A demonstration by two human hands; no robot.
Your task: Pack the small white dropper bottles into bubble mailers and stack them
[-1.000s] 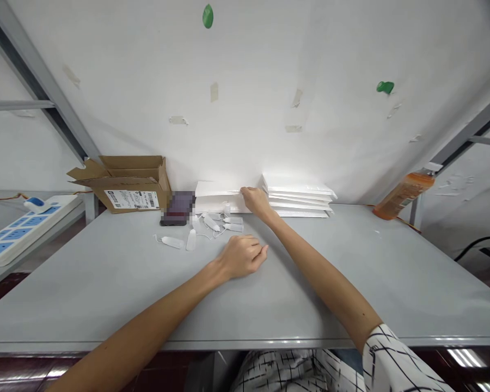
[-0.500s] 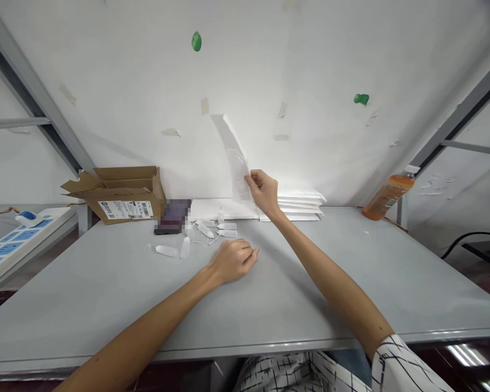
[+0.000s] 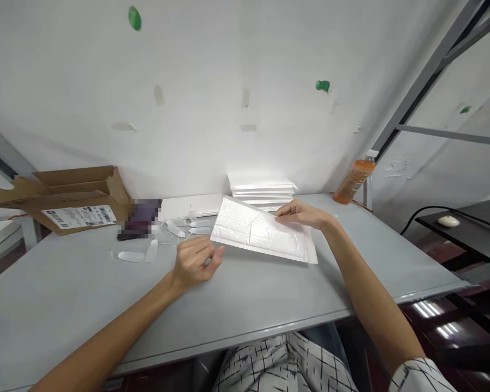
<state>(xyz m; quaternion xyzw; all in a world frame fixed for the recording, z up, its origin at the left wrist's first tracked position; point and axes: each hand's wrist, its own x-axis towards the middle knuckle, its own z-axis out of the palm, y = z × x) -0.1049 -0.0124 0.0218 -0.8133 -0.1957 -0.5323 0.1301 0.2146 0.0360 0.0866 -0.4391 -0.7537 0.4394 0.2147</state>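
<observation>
Right hand pinches white envelope by its upper edge over table; left hand curled in loose fist near tags.

1 camera, worn on the person's head, gives the only view. It looks forward and down from above the near side of the smooth grey tabletop, facing the upright white wall, which fills the upper part. The black-lined white shirt shows from above at the bottom edge. The bare left hand and bare right hand are near, close to mid-view. The coverage is wide, from the brown open cardboard box at far left to the white oval mouse at right. The tabletop's front edge runs slantwise, higher toward the right.
</observation>
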